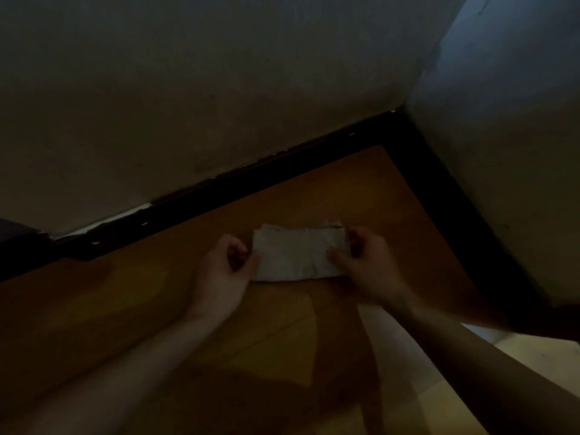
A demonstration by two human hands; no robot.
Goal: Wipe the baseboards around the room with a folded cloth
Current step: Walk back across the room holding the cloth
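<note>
A pale folded cloth (298, 253) lies flat on the orange wooden floor, a short way in front of the dark baseboard (238, 186). My left hand (224, 268) pinches the cloth's left edge with curled fingers. My right hand (365, 262) grips the right end, thumb on top of the cloth. The baseboard runs diagonally from lower left to a room corner (400, 116), then turns down the right wall as a second black strip (455, 196). White chips show along its top edge on the left.
The scene is dim. Plain walls rise behind and to the right. A dark object (18, 238) sits against the wall at far left. A brighter patch of floor (518, 356) shows at lower right under my right forearm.
</note>
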